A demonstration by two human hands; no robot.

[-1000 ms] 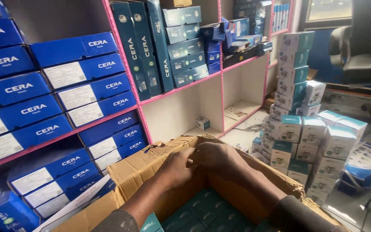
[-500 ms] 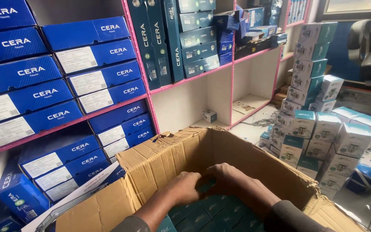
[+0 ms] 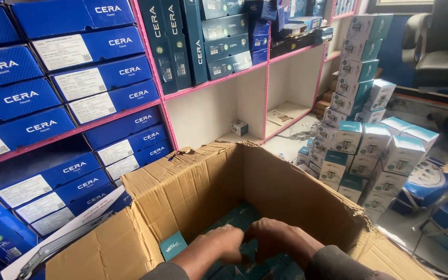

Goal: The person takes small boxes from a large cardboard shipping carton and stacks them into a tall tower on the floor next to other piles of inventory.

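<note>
Both hands work inside the open corrugated carton point(image 3: 265, 192) at lower centre of frame. Carton flaps are folded out and torn along the rim, giving top access to its load: small teal boxes point(image 3: 234, 218) packed flat in rows on the carton floor. 1 teal box point(image 3: 172, 246) stands on edge against the left inner wall, apart from the rows.

Left hand point(image 3: 223, 243): lower centre, palm down, fingers curled onto the teal boxes. Right hand point(image 3: 276, 239): just beside it, touching or nearly so, also curled down onto the packed layer. Grip state: fingers bent narrow on both hands, but fingertips are hidden behind the knuckles, so cannot tell whether either hand actually clamps a box or only rests on the layer.

Surroundings: pink-edged shelving point(image 3: 156, 67) at upper left holds long blue product boxes point(image 3: 94, 78), label ends facing out for reading. White-and-teal cartons point(image 3: 369, 140) are stacked at right of frame, approx. 5 high at the back.
</note>
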